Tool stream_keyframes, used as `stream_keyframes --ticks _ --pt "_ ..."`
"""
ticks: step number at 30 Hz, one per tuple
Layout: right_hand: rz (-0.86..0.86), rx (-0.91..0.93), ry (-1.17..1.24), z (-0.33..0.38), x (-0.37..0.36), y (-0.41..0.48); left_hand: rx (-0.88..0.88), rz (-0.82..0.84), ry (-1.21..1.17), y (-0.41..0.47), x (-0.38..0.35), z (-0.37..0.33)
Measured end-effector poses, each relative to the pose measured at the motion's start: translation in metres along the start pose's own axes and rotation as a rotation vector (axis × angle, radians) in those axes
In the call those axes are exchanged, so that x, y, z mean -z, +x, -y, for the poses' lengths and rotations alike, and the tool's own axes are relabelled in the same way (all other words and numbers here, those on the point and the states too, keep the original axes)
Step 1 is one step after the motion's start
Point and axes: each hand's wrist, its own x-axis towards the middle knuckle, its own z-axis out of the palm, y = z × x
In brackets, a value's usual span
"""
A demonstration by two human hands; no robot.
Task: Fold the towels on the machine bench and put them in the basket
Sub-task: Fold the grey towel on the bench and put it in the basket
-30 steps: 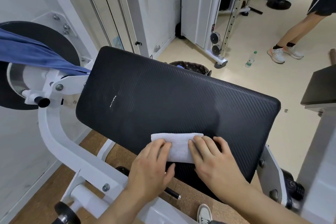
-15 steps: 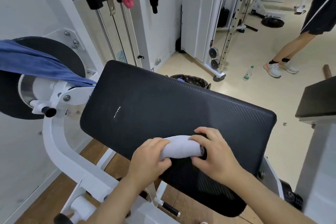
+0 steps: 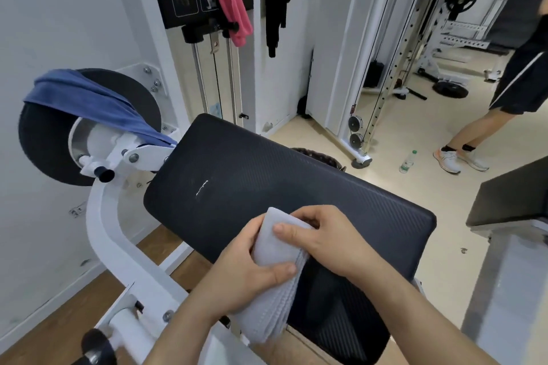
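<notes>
Head cam: the folded white waffle-weave towel is up over the near edge of the black ribbed bench pad, layered edges hanging down. Left hand wraps round it, right hand pinches the top. A dark woven basket rim peeks out behind the pad.

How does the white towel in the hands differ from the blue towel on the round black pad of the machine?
The white towel is folded into a narrow, layered strip; the blue towel is unfolded and draped loosely over the round black pad. The left hand and the right hand both grip the white towel, while nothing touches the blue towel. The white towel has a waffle texture; the blue one looks smooth. Both are soft cloth towels.
</notes>
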Motion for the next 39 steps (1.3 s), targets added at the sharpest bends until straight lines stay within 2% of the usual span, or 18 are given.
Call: stream_keyframes --ticks 3,7,10,11,13,15,17,20,21,23,26,28,30,33,36,39 --pt "-0.037 0.027 0.051 0.007 0.007 -0.013 -0.028 -0.314 -0.053 -0.013 -0.019 -0.009" --pt "0.124 0.108 0.070 0.002 0.024 -0.047 -0.072 -0.621 -0.031 -0.039 -0.052 -0.019" --pt "0.310 0.076 0.278 -0.004 0.033 -0.082 -0.102 -0.762 0.008 -0.057 -0.096 -0.022" --pt "0.372 0.029 0.380 -0.008 0.039 -0.092 -0.123 -0.810 0.061 -0.062 -0.111 -0.020" --pt "0.490 -0.111 0.506 -0.021 0.054 -0.108 -0.219 -0.873 0.329 -0.071 -0.141 -0.016" --pt "0.540 -0.230 0.514 -0.038 0.068 -0.123 -0.324 -0.881 0.518 -0.082 -0.170 -0.015" --pt "0.511 -0.152 0.421 -0.056 0.077 -0.141 -0.398 -0.861 0.584 -0.094 -0.195 -0.020" --pt "0.484 -0.012 0.363 -0.071 0.091 -0.173 -0.561 -0.727 1.048 -0.114 -0.228 -0.022" --pt "0.474 0.030 0.340 -0.074 0.096 -0.182 -0.539 -0.680 1.084 -0.122 -0.237 -0.023" --pt "0.435 0.140 0.226 -0.080 0.107 -0.196 -0.414 -0.602 1.106 -0.139 -0.253 -0.030" --pt "0.331 0.350 -0.121 -0.087 0.120 -0.215 -0.295 -0.510 1.026 -0.164 -0.273 -0.040" --pt "0.292 0.472 -0.255 -0.089 0.130 -0.232 -0.282 -0.565 0.973 -0.180 -0.280 -0.047" --pt "0.318 0.554 -0.277 -0.091 0.137 -0.251 -0.251 -0.613 1.040 -0.192 -0.284 -0.054" --pt "0.377 0.683 -0.327 -0.098 0.140 -0.284 -0.128 -0.520 1.158 -0.209 -0.291 -0.049" --pt "0.364 0.763 -0.380 -0.108 0.145 -0.318 -0.024 -0.401 1.071 -0.223 -0.309 -0.043" --pt "0.303 0.798 -0.408 -0.120 0.162 -0.342 -0.108 -0.431 0.989 -0.234 -0.336 -0.046"
